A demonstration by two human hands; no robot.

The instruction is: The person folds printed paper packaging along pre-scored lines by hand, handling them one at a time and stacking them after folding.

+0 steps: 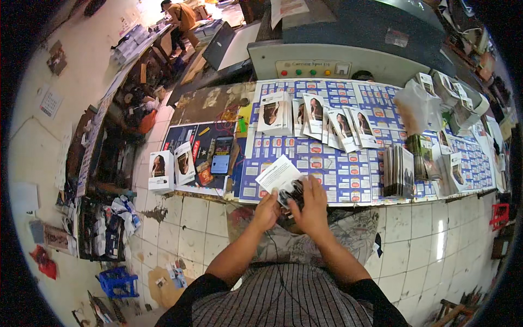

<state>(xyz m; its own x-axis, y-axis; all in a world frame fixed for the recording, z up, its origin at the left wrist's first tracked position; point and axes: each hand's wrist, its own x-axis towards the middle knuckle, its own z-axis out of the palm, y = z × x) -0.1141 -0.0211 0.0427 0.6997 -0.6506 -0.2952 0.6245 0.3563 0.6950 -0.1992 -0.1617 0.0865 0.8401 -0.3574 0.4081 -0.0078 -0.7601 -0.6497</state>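
Observation:
Low in front of me, at the table's near edge, a white printed leaflet with a dark picture on its lower part is tilted between my hands. My left hand pinches its lower left edge, thumb on top. My right hand lies over its right side, the thumb bent in across the dark picture and the fingers along the edge. Beyond them stand a stack of leaflets and a fanned row of leaflets, each with a picture of long dark hair. Whether the held piece is one sheet or several cannot be made out.
An upright leaflet bundle stands at right, near a clear plastic bag. Left are a phone and another leaflet stack. A grey machine with coloured buttons backs the table. Far left, a person leans over a bench.

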